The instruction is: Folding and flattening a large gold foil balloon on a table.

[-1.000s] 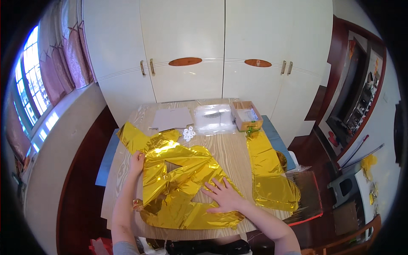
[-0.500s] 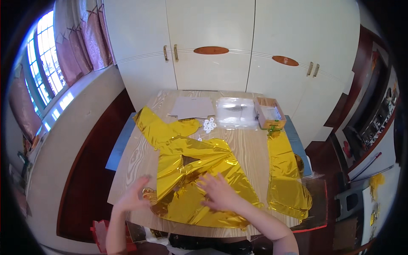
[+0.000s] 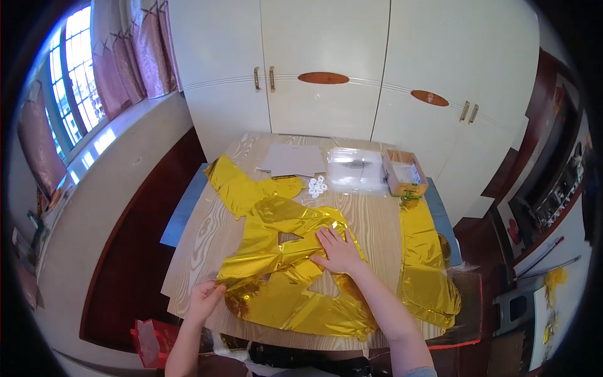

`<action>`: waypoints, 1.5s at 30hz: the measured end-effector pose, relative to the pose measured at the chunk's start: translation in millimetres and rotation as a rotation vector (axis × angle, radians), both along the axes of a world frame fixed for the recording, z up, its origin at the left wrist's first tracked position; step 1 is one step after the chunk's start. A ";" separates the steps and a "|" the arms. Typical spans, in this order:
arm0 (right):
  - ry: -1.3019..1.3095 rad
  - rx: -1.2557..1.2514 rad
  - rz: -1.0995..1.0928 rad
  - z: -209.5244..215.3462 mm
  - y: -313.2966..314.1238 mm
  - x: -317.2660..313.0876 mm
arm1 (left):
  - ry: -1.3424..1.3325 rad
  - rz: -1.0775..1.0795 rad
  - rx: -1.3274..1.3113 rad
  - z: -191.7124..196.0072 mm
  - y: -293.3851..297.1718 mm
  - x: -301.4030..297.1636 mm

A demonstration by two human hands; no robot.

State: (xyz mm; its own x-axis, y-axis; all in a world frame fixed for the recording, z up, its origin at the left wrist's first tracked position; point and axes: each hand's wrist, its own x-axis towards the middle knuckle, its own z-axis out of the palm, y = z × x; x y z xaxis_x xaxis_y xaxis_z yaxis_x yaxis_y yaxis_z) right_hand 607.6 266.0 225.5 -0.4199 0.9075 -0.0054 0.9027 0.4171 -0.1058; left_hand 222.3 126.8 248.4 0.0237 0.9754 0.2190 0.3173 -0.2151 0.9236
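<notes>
Several flat gold foil balloons (image 3: 282, 251) lie overlapped on a light wooden table (image 3: 201, 232). My left hand (image 3: 206, 296) pinches the near-left corner of one gold foil piece at the table's front edge. My right hand (image 3: 338, 249) lies flat, fingers spread, pressing on the middle of the foil pile. A further gold foil strip (image 3: 426, 264) stretches along the table's right side, apart from both hands.
At the back of the table lie a grey sheet (image 3: 294, 159), a clear plastic bag (image 3: 355, 168), a small open cardboard box (image 3: 403, 174) and a cluster of small white pieces (image 3: 317, 186). White cupboards (image 3: 326, 75) stand behind. A red bag (image 3: 151, 342) sits on the floor at the left.
My left hand moved from the foil's left edge down to its near-left corner and took hold there. My right hand shifted up onto the pile's middle. The view tilted.
</notes>
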 end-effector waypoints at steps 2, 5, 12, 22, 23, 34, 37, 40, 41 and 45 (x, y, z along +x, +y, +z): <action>-0.005 -0.015 -0.014 1.9 0.1 -1.9 | 0.216 -0.056 0.136 7.0 -8.1 -2.6; -0.009 -0.020 -0.006 3.3 -0.7 0.0 | 0.464 -0.113 0.287 9.6 -14.6 -1.5; 0.178 0.134 0.053 9.4 -14.5 19.2 | 0.668 0.003 0.371 0.6 -29.8 -3.6; 0.070 -0.029 0.416 59.7 -198.4 102.2 | 0.715 -0.370 0.533 70.8 -48.7 106.6; 0.021 -0.009 0.428 58.8 -207.1 107.3 | 0.728 -0.465 0.534 63.2 -44.6 121.0; -0.015 0.219 0.558 50.9 -211.3 113.1 | 0.854 -0.899 0.671 13.7 -15.4 215.3; 0.108 0.015 0.403 50.4 -204.1 116.2 | 0.885 -0.931 0.639 10.8 -17.0 219.3; 0.267 -0.068 0.267 35.7 -194.1 119.9 | 0.832 -0.950 0.593 20.0 -11.6 222.0; 0.320 -0.109 0.233 37.1 -189.4 117.1 | 0.808 -0.937 0.556 20.8 -11.4 221.8; 0.463 -0.224 0.082 43.4 -180.9 113.4 | 0.785 -0.888 0.551 22.3 -12.7 225.4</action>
State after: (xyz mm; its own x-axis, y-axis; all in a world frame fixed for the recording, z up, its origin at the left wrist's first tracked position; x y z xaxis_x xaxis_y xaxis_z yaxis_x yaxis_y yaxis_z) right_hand 721.1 85.1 268.9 -0.4937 0.8696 0.0070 0.7056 0.4053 -0.5812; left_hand 447.7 114.1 270.7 0.9123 0.3480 0.2158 0.2831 -0.9168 0.2816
